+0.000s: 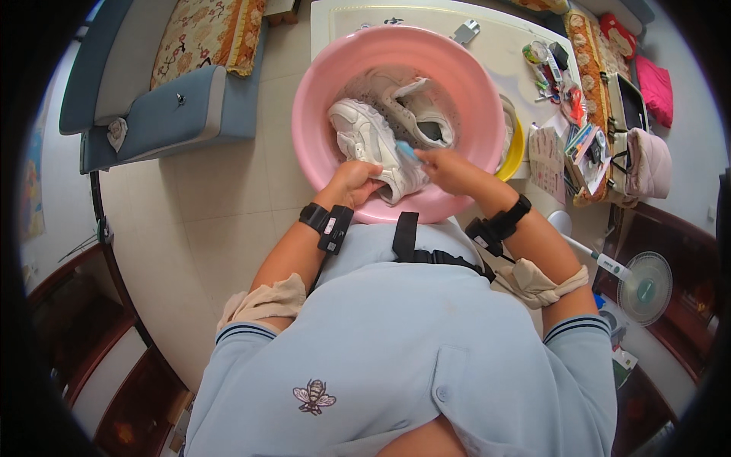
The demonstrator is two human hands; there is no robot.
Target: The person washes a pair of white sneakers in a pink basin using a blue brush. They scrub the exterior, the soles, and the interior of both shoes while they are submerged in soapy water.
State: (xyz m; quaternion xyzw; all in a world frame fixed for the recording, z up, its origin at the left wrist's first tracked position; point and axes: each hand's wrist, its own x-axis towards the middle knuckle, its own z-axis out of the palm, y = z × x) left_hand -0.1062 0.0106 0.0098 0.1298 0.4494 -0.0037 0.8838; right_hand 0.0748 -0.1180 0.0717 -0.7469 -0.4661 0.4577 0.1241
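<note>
A white sneaker (371, 137) leans inside a pink plastic basin (311, 123), its heel end toward me. My left hand (355, 181) grips it near the ankle opening. In my right hand (448, 171) is a small brush with a blue part (408, 151), held against or just over the sneaker's side; its bristles are hidden. A second pale sneaker (420, 108) lies in sudsy water (365, 85) at the basin's far side, opening up.
The basin stands at a white table (497, 63) bearing a grey metallic object (466, 32) and small items. A yellow basin (514, 154) sits partly behind it. To the right are books (588, 160) and a fan (645, 288); a blue sofa (171, 114) is left.
</note>
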